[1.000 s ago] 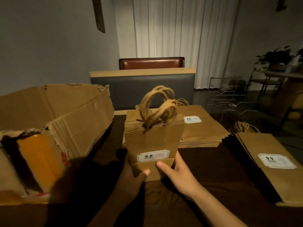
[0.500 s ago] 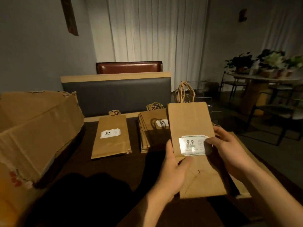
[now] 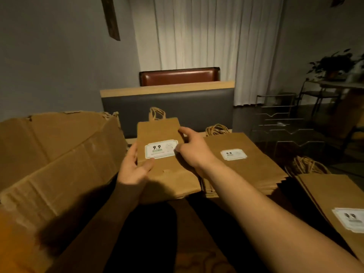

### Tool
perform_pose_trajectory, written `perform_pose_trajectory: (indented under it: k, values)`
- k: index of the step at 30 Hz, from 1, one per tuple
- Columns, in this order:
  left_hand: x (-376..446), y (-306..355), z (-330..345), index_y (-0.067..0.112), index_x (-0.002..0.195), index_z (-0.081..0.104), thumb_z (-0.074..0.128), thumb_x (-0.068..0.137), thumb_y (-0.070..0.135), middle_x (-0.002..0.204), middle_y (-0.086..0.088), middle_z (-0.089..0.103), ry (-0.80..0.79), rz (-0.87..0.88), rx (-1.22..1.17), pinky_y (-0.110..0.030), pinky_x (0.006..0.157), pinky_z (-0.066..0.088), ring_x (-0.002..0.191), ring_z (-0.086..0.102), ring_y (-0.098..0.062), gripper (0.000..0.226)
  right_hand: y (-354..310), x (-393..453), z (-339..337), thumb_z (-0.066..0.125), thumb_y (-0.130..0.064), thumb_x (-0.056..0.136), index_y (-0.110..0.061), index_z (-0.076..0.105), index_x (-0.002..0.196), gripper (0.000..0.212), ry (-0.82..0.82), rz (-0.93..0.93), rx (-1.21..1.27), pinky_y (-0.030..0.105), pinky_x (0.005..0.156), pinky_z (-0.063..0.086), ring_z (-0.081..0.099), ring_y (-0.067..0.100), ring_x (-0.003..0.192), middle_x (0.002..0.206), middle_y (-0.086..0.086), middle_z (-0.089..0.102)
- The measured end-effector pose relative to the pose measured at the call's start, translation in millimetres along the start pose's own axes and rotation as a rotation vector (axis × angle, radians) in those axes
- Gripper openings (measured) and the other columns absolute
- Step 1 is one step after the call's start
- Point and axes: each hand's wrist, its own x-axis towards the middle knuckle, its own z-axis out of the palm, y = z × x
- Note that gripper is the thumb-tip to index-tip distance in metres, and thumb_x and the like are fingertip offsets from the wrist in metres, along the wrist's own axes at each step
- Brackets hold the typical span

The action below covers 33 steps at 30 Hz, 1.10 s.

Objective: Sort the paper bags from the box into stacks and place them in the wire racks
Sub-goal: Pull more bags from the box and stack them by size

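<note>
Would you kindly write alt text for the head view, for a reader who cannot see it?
Two hands hold a flat brown paper bag with a white 9.9 label: the left hand grips its left edge, the right hand touches its right side. A torn cardboard box sits left, a bag stack right, wire racks beyond.

bag stacks (image 3: 244, 160) – 3 | box (image 3: 59, 164) – 1 | hands (image 3: 134, 168) – 2

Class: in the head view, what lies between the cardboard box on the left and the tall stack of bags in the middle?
In the head view, the small bag, gripped by the left hand and touched by the right hand, lies between the box and the stack.
</note>
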Motion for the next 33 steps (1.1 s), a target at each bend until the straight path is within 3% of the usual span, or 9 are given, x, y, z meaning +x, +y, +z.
perform_pose_trajectory:
  k: [7,9,11,16,19,23,26,29,33]
  values:
    - [-41,-3,95,0.038,0.141,0.033,0.057,0.092,0.001,0.099,0.035,0.052,-0.184,-0.006,-0.125,-0.012,0.073,0.047,0.096,0.058,0.012,0.066,33,-40,-92,0.052,-0.001,0.094,-0.022,0.045,0.145,0.056,0.129,0.064,-0.042,0.02,0.075,0.057,0.062,0.014,0.105,0.142,0.002,0.053]
    - [-40,-3,101,0.033,0.148,0.029,0.057,0.092,0.001,0.118,0.026,0.052,-0.21,-0.025,-0.091,-0.025,0.093,0.046,0.109,0.054,0.0,0.07,39,-41,-93,0.05,-0.001,0.095,-0.022,0.044,0.146,0.055,0.137,0.069,-0.055,0.013,0.071,0.053,0.061,0.014,0.109,0.143,0.004,0.052]
    - [-50,1,103,0.03,0.15,0.027,0.057,0.092,0.001,0.125,0.02,0.047,-0.186,0.001,-0.067,-0.03,0.102,0.041,0.117,0.048,-0.004,0.071,43,-51,-98,0.051,0.0,0.094,-0.021,0.042,0.147,0.057,0.118,0.049,-0.066,0.018,0.082,0.052,0.056,0.019,0.121,0.144,0.004,0.051]
    - [-34,-2,81,0.028,0.147,0.035,0.062,0.09,0.007,0.136,0.017,0.048,-0.189,-0.05,0.06,-0.037,0.107,0.04,0.122,0.049,-0.006,0.066,45,-33,-80,0.054,0.002,0.092,-0.02,0.039,0.15,0.064,0.101,0.043,-0.137,0.031,0.105,0.046,0.05,0.022,0.129,0.148,0.003,0.047]
    - [-1,-8,27,0.023,0.134,0.048,0.067,0.085,0.006,0.114,0.011,0.065,-0.109,-0.047,0.185,-0.034,0.097,0.046,0.111,0.06,-0.012,0.056,36,7,-23,0.054,0.002,0.094,-0.014,0.038,0.15,0.061,0.006,0.012,-0.173,0.022,0.102,0.038,0.046,0.021,0.134,0.148,0.004,0.048]
    - [37,-35,-9,0.02,0.139,0.046,0.071,0.084,0.022,0.129,0.0,0.058,-0.109,-0.193,0.427,-0.03,0.1,0.036,0.126,0.052,-0.023,0.06,57,57,45,0.059,-0.008,0.092,-0.014,0.057,0.133,0.041,-0.008,0.142,-0.245,0.035,0.101,0.049,0.053,0.028,0.126,0.131,0.007,0.062]
    - [47,-65,-10,0.023,0.144,0.039,0.074,0.08,0.039,0.143,-0.004,0.049,-0.18,-0.341,0.378,-0.032,0.109,0.033,0.132,0.046,-0.024,0.075,84,70,67,0.062,-0.022,0.089,-0.017,0.054,0.127,0.039,-0.007,0.165,-0.411,0.038,0.096,0.049,0.052,0.031,0.12,0.125,0.008,0.059]
    - [60,-79,-1,0.026,0.154,0.019,0.062,0.092,0.025,0.153,-0.005,0.036,-0.111,-0.487,0.269,-0.032,0.11,0.03,0.136,0.039,-0.027,0.075,98,77,67,0.053,-0.022,0.093,-0.016,0.038,0.135,0.045,-0.035,0.245,-0.173,0.038,0.092,0.049,0.058,0.029,0.112,0.125,0.009,0.058]
    - [73,-87,10,0.028,0.152,0.025,0.068,0.088,0.026,0.15,-0.012,0.04,-0.105,-0.574,0.103,-0.038,0.104,0.04,0.127,0.048,-0.034,0.077,106,90,56,0.051,-0.022,0.097,-0.013,0.041,0.134,0.04,-0.085,0.376,0.001,0.044,0.096,0.052,0.062,0.025,0.106,0.118,0.007,0.062]
